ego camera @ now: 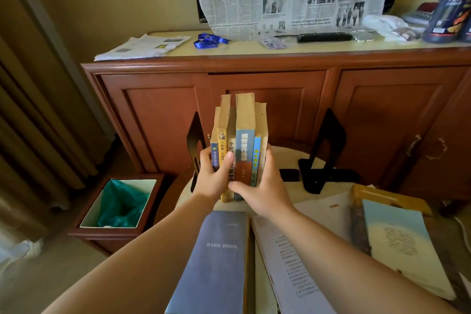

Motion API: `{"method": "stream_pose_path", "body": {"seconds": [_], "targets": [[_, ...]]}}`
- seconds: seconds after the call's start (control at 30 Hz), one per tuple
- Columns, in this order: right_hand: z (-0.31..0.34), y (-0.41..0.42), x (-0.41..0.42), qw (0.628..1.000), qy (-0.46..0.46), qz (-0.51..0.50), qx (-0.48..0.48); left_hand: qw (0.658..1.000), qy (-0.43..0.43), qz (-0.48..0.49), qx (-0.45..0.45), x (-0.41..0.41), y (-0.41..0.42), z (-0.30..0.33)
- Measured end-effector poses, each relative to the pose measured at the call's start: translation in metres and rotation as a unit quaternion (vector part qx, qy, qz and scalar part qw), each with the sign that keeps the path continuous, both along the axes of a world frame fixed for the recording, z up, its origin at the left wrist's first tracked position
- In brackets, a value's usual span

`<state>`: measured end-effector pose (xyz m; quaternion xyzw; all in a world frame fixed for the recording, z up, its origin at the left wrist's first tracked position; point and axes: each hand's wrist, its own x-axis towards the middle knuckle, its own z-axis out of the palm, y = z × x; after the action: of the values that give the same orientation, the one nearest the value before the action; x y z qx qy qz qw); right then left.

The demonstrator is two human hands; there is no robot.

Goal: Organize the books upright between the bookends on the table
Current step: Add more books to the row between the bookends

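Note:
Several small paperbacks (242,135) stand upright as one bundle, spines toward me, squeezed between both hands. My left hand (212,176) presses the bundle's left side with the thumb across the yellow spine. My right hand (262,186) clasps the right side and the lower edge. A black metal bookend (195,145) stands just left of the bundle, close behind my left hand. A second black bookend (328,148) stands to the right, with a wide gap between it and the books. Whether the bundle rests on the round table (290,153) or is held above it is hidden.
A grey-blue book (216,262) lies flat in front of me. An open book (293,250) and a pale blue book (400,245) lie to its right. A wooden bin with a green liner (119,204) stands on the floor at left. A wooden cabinet (280,89) stands behind.

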<state>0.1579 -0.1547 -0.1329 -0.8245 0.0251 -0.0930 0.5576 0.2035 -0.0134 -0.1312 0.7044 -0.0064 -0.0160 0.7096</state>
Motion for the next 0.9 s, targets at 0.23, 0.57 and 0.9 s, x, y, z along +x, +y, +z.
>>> {"method": "stream_pose_path", "body": {"seconds": [0.23,0.57,0.9], "targets": [[-0.004,0.005,0.003,1.000,-0.003,0.003,-0.002,0.999,-0.037,-0.017,0.020,0.005,0.005,-0.011],[-0.007,0.007,0.007,1.000,0.006,0.012,-0.020,0.999,-0.024,0.014,0.021,0.003,0.005,-0.009],[-0.004,0.010,0.004,1.000,0.008,0.001,-0.021,0.999,-0.016,0.011,0.047,-0.001,0.007,-0.009]]}}
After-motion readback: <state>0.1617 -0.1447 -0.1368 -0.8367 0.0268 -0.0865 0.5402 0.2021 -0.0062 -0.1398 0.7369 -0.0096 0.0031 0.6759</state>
